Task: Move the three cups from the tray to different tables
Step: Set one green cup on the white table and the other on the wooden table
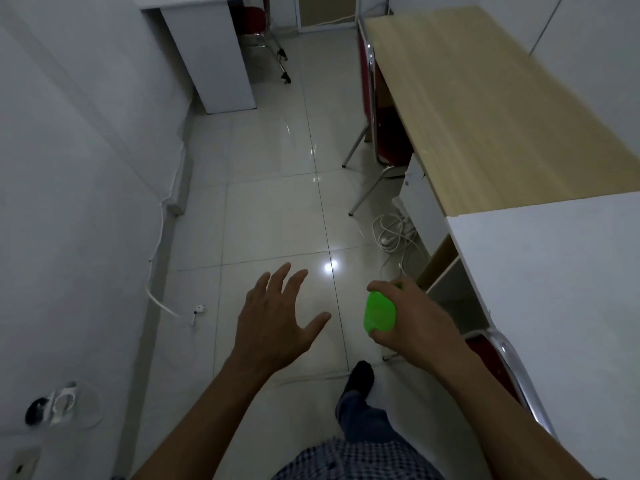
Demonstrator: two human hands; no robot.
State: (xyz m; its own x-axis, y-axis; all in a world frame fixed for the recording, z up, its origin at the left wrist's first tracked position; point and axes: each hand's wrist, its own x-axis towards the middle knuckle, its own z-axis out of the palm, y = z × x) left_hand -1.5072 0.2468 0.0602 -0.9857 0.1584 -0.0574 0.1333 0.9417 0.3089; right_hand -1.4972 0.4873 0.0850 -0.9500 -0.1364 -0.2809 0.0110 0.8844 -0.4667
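Our right hand [412, 320] is wrapped around a green cup [379, 312], held over the tiled floor [277, 202]; our left hand [277, 320] is spread and empty. We judge this the carrying step. Next we need a tabletop, perhaps the wooden table [485, 116] ahead right, and an upright set-down.

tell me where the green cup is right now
In the head view, the green cup is in the right hand, carried above the tiled floor at lower centre-right, beside the white table and across from the open left hand.
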